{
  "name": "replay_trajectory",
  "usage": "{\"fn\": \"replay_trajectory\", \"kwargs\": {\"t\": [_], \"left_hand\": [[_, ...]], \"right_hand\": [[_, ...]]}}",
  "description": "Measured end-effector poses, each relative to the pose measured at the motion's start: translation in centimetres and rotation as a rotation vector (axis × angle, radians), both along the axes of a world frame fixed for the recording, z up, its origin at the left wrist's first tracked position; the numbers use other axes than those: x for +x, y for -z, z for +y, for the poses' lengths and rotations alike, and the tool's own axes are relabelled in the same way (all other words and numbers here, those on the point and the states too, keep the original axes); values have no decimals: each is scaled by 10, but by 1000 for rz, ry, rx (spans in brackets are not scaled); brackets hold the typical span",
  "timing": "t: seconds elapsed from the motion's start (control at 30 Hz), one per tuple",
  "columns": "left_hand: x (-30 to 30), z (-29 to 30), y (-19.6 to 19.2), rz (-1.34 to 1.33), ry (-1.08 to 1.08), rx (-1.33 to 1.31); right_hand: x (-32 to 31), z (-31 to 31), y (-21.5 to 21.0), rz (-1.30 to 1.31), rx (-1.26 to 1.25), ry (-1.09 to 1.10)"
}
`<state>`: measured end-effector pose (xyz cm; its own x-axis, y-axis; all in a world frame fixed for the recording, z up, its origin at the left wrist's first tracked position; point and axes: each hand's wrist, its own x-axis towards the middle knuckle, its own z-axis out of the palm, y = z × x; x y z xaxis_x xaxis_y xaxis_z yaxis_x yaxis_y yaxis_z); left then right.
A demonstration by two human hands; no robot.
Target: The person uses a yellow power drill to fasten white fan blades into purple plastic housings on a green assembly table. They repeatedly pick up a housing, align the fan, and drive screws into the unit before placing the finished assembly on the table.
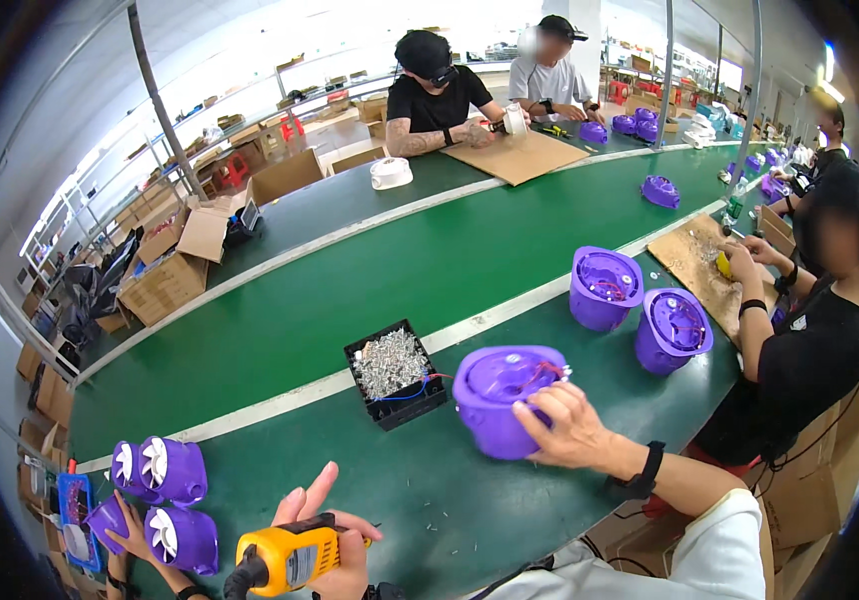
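My right hand [575, 430] grips the right side of a round purple plastic housing [498, 425], its open top showing a recessed inside and thin red wires. The housing is slightly tilted over the green work surface. My left hand [335, 545] holds a yellow-and-black electric screwdriver [285, 560], some fingers stretched out past its body. Beside the housing stands a black box [412, 408] filled with small metal screws [390, 365]. A blue wire and a red wire run between the box's edge and the housing.
Two more purple housings [605, 290] [674, 332] stand to the right. Purple housings with white fan blades [182, 540] are at the lower left, where another person's hand [130, 535] holds a purple part. A co-worker [800, 330] sits right, at a brown board [695, 255]. Loose screws lie near me.
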<state>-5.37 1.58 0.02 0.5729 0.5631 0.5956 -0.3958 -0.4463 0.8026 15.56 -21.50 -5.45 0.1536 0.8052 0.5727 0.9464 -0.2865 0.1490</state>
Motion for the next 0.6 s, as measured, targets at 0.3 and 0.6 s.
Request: {"fn": "replay_trajectory", "kwargs": {"t": [0.3,0.6], "left_hand": [[-2,3,15,-88,2,-26],[15,9,20,-171,25,-113]], "right_hand": [[14,-49,22,-208,-294,146],[45,-19,12,-106,-220,387]]}}
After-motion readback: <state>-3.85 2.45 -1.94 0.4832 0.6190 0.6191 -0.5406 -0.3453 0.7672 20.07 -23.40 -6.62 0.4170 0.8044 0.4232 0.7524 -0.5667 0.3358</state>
